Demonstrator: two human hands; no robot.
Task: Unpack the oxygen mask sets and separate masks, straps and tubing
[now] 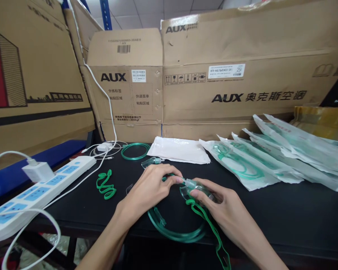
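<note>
My right hand (pixel 218 197) is closed around a clear oxygen mask (pixel 183 193), its pale connector pointing left. From the mask hangs a green elastic strap (pixel 208 221), reaching past the table's front edge. My left hand (pixel 153 183) pinches the end of green oxygen tubing (pixel 183 237) right at that connector; whether the two are joined or only touching, I cannot tell. The rest of the tubing lies coiled below my hands. Behind my left hand a second clear mask (pixel 150 162) is partly hidden. A loose green strap (pixel 105 185) lies to its left.
Sealed packs of green tubing (pixel 236 161) are piled at the right. White pouches (pixel 178 150) and another tubing coil (pixel 135 151) lie at the back. A power strip (pixel 45 191) with white cables runs along the left. Cardboard boxes (pixel 242 101) wall off the back.
</note>
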